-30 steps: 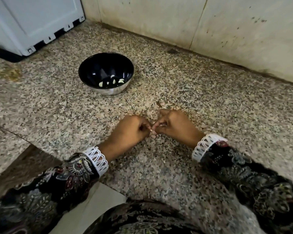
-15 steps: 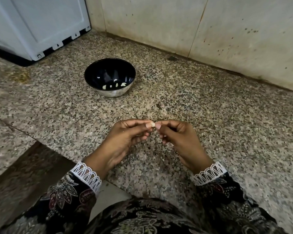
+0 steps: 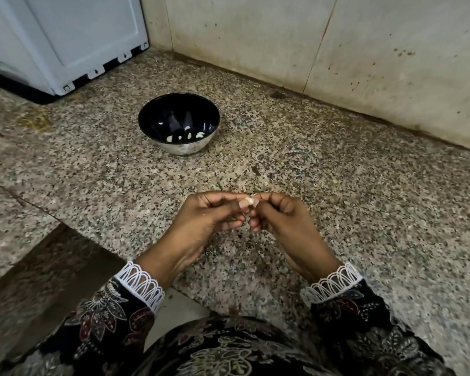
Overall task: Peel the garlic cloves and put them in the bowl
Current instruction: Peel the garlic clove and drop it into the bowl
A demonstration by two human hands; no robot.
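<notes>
Head view: left hand [image 3: 206,215] and right hand [image 3: 280,218] meet fingertip to fingertip above the speckled granite counter [image 3: 364,202], both pinching one small pale garlic clove [image 3: 248,200] between them. Remaining fingers curled. Black-lined round steel bowl [image 3: 160,115] stands well beyond the hands, holding several white peeled cloves [image 3: 186,135] on its floor.

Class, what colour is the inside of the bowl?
The bowl is glossy black inside, with a silvery outside; the head view shows it.
</notes>
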